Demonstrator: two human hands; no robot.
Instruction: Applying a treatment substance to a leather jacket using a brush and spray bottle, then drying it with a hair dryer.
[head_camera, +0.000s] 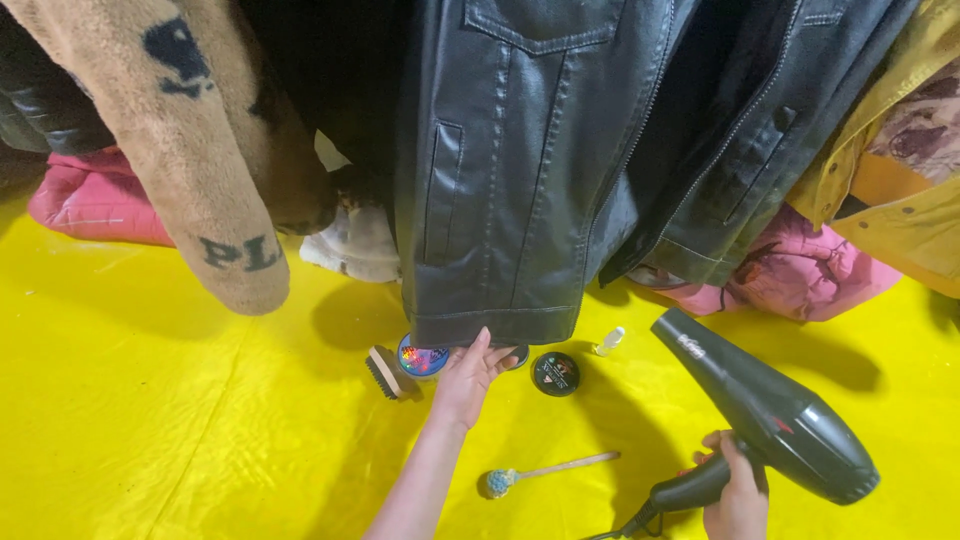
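Note:
A black leather jacket (520, 170) hangs in front of me over a yellow sheet (180, 420). My left hand (468, 378) reaches up under its bottom hem, fingertips touching the hem's edge, fingers apart. My right hand (738, 495) grips the handle of a black hair dryer (765, 405), whose nozzle points up and left toward the jacket. Below the hem lie a small open tin (422, 357) with a colourful inside, a round black lid (555, 373) and a small wooden brush (383, 372).
A tan fleece sleeve (200, 180) hangs at the left, a yellow garment (900, 170) at the right. Pink padded bundles (95, 200) lie at the back. A thin wooden stick with a blue tip (545, 470) and a small clear bottle (609, 341) lie on the sheet.

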